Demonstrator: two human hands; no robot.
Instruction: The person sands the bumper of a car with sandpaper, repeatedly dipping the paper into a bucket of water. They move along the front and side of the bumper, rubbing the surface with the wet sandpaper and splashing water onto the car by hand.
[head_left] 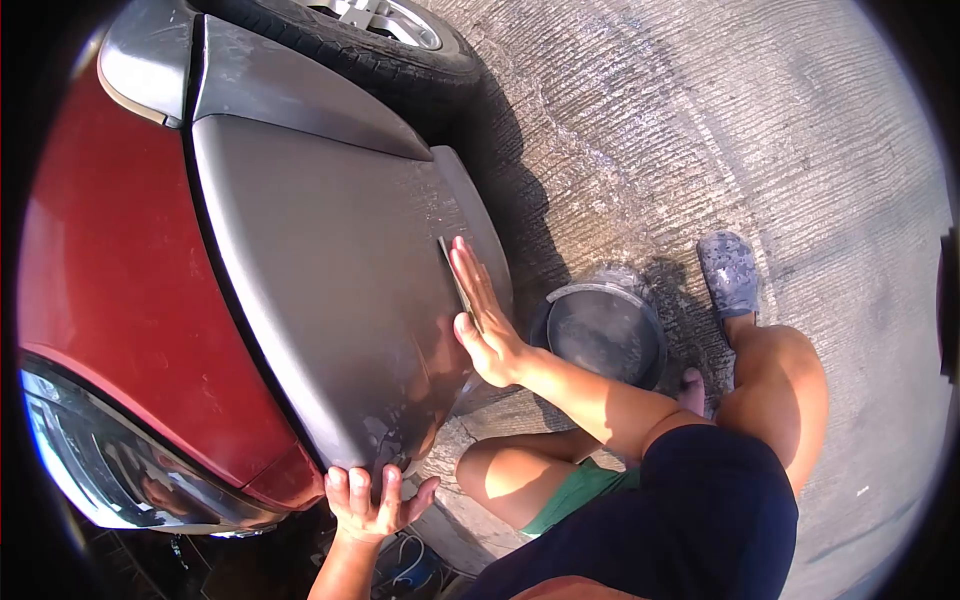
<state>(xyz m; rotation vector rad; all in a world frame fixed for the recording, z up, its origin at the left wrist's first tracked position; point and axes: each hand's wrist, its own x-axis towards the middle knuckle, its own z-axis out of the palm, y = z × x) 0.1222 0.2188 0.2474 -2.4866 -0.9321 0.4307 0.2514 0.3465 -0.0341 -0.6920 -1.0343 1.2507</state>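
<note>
Dark navy top point(720, 500) here, short-sleeved and plain across the visible cloth; green shorts point(575, 497) showing beneath; down on one foot, a mottled grey-blue clog point(729, 275), rounded and dotted with holes; left hand point(370, 505), right hand point(488, 325), both bare

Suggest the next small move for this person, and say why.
Probably slide the right hand slightly along the gray panel, with the thin sheet flat against it: the sheet sits between palm and panel, pale marks show just past the fingertips, and the left hand rests at the panel's edge.
</note>
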